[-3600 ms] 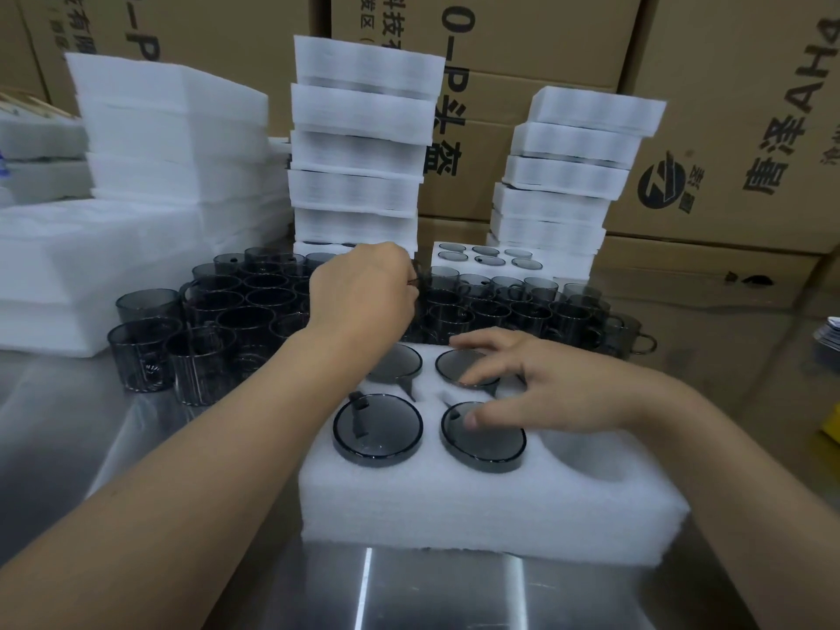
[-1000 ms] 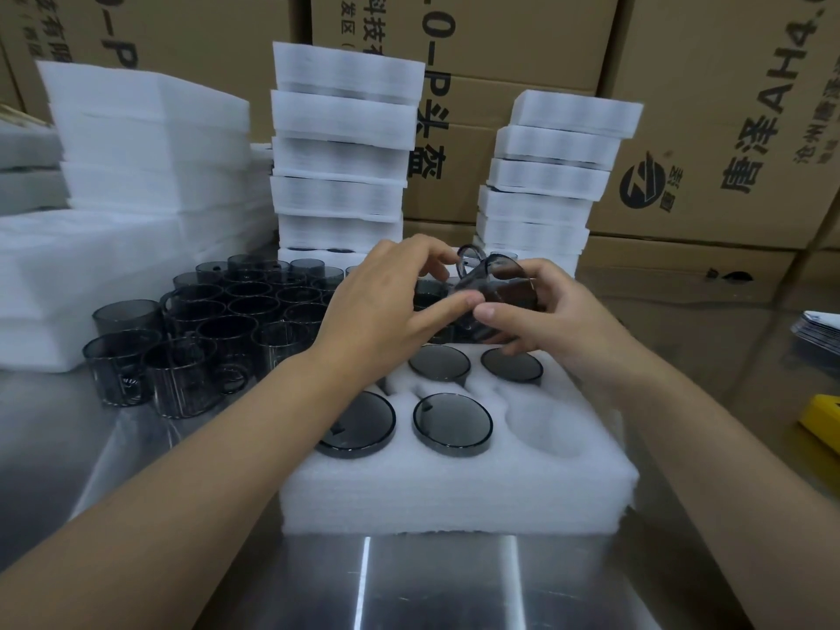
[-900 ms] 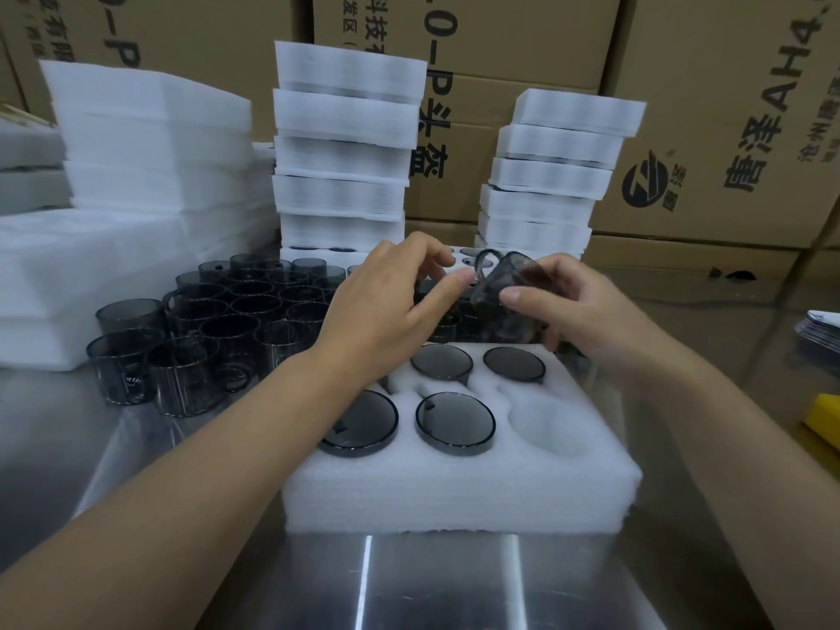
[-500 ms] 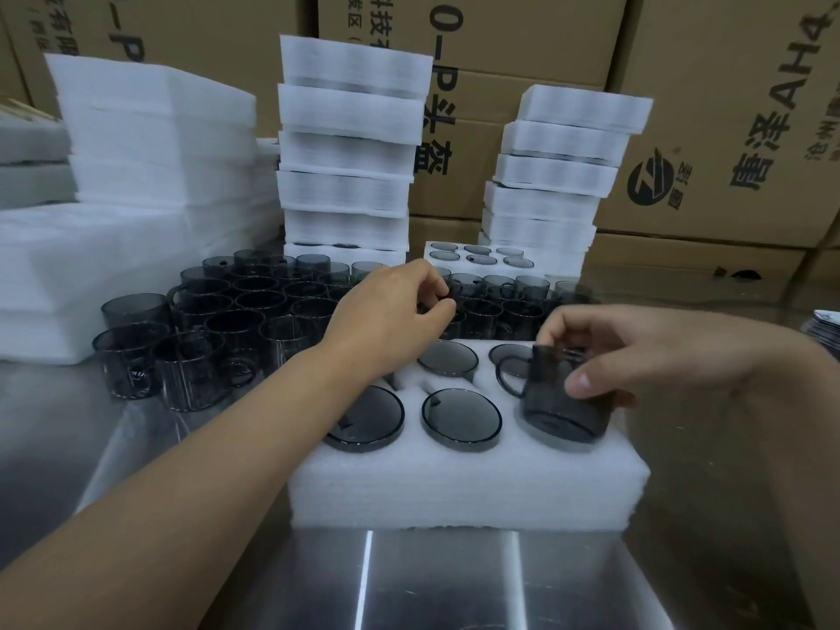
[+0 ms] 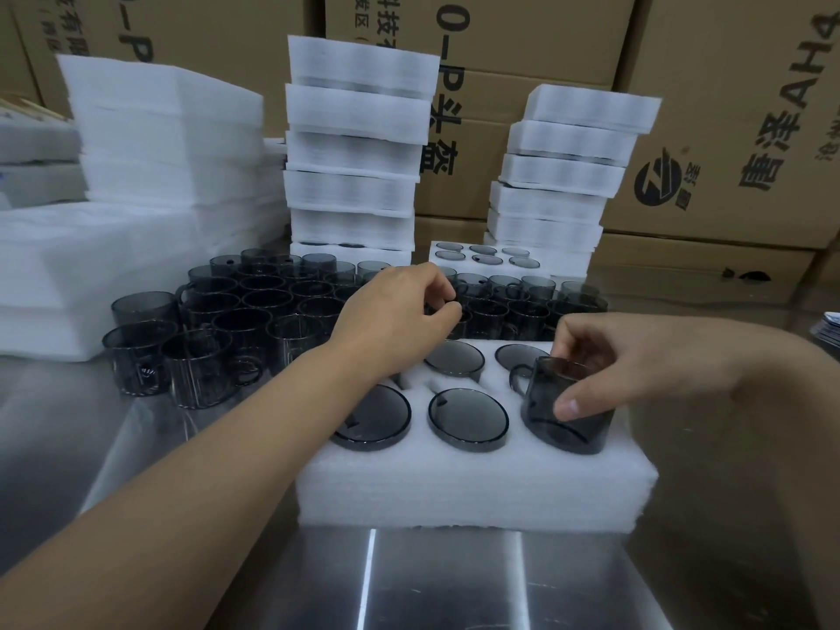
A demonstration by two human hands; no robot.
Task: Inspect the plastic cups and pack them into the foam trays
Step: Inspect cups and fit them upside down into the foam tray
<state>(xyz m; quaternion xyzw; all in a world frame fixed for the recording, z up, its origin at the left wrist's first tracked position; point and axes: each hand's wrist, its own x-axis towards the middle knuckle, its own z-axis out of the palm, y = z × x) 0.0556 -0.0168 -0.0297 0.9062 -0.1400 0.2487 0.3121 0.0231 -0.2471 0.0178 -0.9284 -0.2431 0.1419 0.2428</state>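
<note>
A white foam tray [image 5: 454,484] lies on the steel table in front of me. Several smoky grey plastic cups sit upside down in its left and middle holes, such as a seated cup [image 5: 468,418]. My right hand [image 5: 636,361] grips a handled grey cup [image 5: 563,402], tilted and partly sunk into the front right hole. My left hand [image 5: 400,306] reaches past the tray's back edge, with thumb and fingers pinched on the rim of a loose cup [image 5: 459,320], mostly hidden by the hand.
Several loose grey cups [image 5: 254,311] crowd the table behind and left of the tray. Two stacks of foam trays [image 5: 354,143] [image 5: 563,175] stand behind them, with a filled tray [image 5: 482,256] between. Foam sheets [image 5: 159,138] pile at the left. Cardboard boxes [image 5: 727,106] wall the back.
My right hand carried the cup from chest height down into the front right hole of the tray. My left hand let go of it and went back to the loose cups.
</note>
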